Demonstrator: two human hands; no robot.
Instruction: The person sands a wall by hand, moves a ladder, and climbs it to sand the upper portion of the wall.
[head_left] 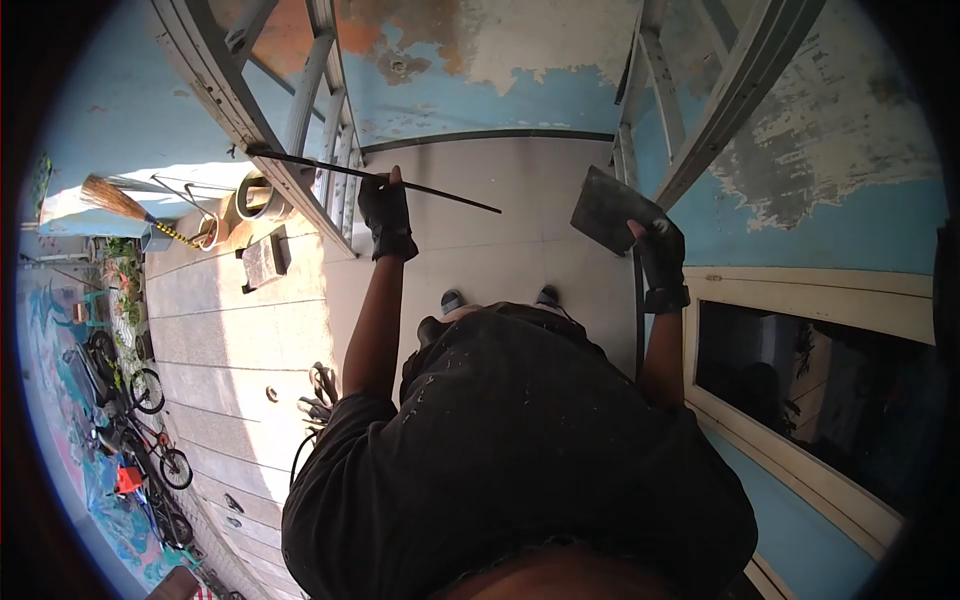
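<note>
A long thin dark rod [450,196] is gripped by my left hand [386,215], which wears a black fingerless glove. The rod's far left end crosses the ladder rail. In my right hand [660,255], gloved the same way, is a flat dark rectangular plate [603,210], held by its edge with the thumb on top. I cannot make out what kind of tool the plate is. Both hands are in front of me, well apart, above the tiled floor [480,240].
Metal ladder legs stand left [235,90] and right [735,90]. Ahead is a blue wall [560,100] with peeling paint. At left are a broom [120,198], a bucket [262,200] and a boxy object [264,262]; farther off, several bicycles [150,440]. A framed window [800,370] is at right.
</note>
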